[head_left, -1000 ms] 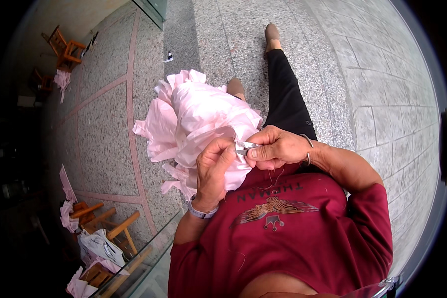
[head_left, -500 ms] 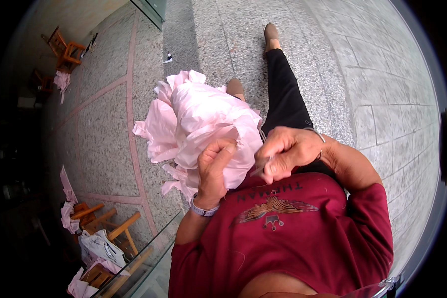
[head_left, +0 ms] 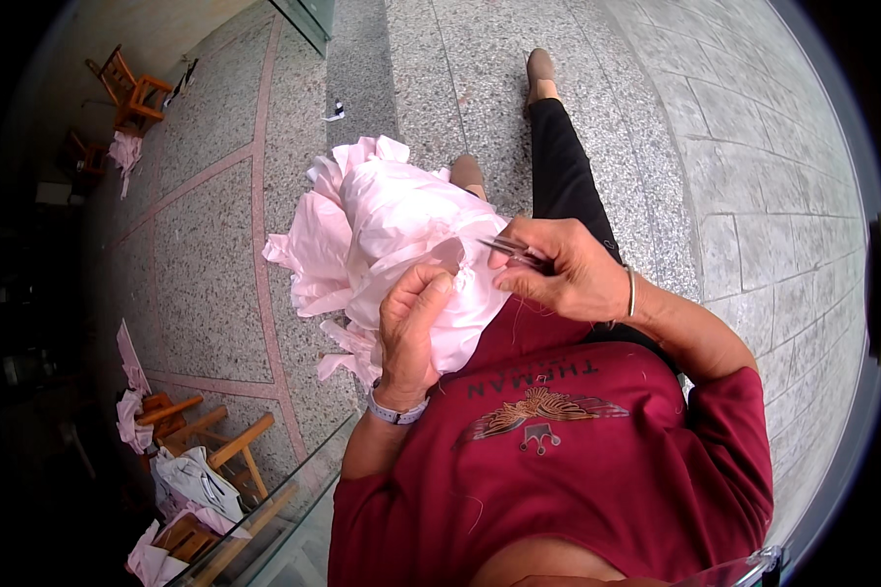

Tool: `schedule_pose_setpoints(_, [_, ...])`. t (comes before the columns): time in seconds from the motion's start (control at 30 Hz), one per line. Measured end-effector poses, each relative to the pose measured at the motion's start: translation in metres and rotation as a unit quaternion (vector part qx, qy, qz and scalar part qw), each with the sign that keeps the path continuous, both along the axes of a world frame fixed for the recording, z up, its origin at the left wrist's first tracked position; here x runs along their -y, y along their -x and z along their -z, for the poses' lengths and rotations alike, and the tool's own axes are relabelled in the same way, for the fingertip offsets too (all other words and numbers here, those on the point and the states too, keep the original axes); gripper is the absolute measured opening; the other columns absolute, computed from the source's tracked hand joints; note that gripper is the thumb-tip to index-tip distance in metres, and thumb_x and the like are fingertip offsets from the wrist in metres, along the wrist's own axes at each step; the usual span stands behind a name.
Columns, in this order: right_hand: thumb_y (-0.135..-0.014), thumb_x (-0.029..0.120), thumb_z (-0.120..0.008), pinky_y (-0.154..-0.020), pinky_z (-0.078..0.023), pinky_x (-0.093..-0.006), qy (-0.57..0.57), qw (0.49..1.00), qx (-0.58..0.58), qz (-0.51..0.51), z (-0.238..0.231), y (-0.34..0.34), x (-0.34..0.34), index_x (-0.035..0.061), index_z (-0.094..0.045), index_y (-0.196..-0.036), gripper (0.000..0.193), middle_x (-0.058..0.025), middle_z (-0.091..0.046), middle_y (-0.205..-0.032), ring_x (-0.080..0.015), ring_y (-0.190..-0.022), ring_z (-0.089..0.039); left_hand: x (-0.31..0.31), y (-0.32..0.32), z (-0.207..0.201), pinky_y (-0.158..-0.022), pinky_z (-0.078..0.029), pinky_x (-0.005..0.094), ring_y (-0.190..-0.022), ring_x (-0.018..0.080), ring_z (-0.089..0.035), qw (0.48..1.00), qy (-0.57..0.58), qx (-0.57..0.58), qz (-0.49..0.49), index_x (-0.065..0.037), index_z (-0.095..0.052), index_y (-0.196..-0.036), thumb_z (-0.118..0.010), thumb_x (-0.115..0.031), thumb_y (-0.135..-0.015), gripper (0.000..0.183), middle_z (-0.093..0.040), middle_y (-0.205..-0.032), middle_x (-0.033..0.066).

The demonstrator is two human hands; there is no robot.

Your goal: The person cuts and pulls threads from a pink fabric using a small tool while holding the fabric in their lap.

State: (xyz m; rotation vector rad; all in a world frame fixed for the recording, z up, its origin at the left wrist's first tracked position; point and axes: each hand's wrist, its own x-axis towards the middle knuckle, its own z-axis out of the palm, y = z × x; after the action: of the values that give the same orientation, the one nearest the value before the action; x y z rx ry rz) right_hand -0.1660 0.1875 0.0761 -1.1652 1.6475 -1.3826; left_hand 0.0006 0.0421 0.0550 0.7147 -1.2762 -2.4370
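A bundle of pale pink fabric point(head_left: 392, 220) lies heaped across my lap and hangs down over my left leg. My left hand point(head_left: 413, 318) pinches a fold of this cloth between thumb and fingertips. In my right hand point(head_left: 568, 269) is a pair of small metal thread snips point(head_left: 514, 251), their blades pointing left toward the gathered cloth near my left fingertips. The tips are close to the fabric; whether they touch it I cannot tell. My right fingers wrap round the snips' handles.
Wooden chairs point(head_left: 132, 93) stand at the far left. Nearer, at lower left, a wooden stool point(head_left: 240, 445) has pink cloth and a white garment point(head_left: 201, 484) by it. A glass panel edge point(head_left: 299, 489) is close to my left elbow. A small dark-and-white item point(head_left: 337, 111) lies on the floor.
My right hand has moved up and turned, bringing the snips' blades toward the cloth by my left fingers. My left hand keeps its pinch and has shifted only slightly.
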Motion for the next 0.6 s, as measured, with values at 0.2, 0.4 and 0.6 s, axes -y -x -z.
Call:
schedule_pose_setpoints(0.2, [-0.075, 0.001, -0.078, -0.059, -0.051, -0.0386, 0.083, 0.973, -0.214, 0.01, -0.003, -0.026, 0.022, -0.0005, -0.059, -0.099, 0.031, -0.014, -0.057, -0.086, -0.0308, -0.072, -0.063, -0.007, 0.007, -0.002, -0.083, -0.05, 0.0243, -0.09, 0.0096, -0.063, 1.0, -0.01, -0.028, 0.0, 0.0, -0.063, -0.108, -0.057, -0.009, -0.1, 0.013, -0.068, -0.099, 0.0054])
schedule_pose_setpoints(0.4, [-0.06, -0.007, -0.069, -0.055, -0.05, -0.04, 0.088, 0.94, -0.33, 0.021, 0.002, -0.024, 0.024, 0.0004, -0.055, -0.098, 0.041, -0.0121, -0.054, -0.084, -0.0317, -0.064, -0.06, -0.007, 0.006, -0.002, -0.083, -0.05, 0.0246, -0.09, 0.0093, -0.062, 0.999, -0.02, -0.032, 0.006, 0.0, -0.062, -0.11, -0.057, -0.011, -0.101, 0.015, -0.068, -0.101, 0.0062])
schedule_pose_setpoints(0.6, [-0.072, 0.001, -0.065, -0.049, -0.048, -0.041, 0.071, 0.909, -0.41, 0.013, 0.013, -0.019, 0.02, 0.0, -0.049, -0.094, 0.027, -0.0124, -0.053, -0.08, -0.0314, -0.06, -0.059, -0.007, 0.006, 0.015, -0.073, -0.044, 0.0226, -0.08, 0.0057, -0.051, 0.99, 0.142, 0.012, 0.01, 0.0, -0.06, -0.1, -0.057, -0.016, -0.102, 0.017, -0.059, -0.086, -0.0002])
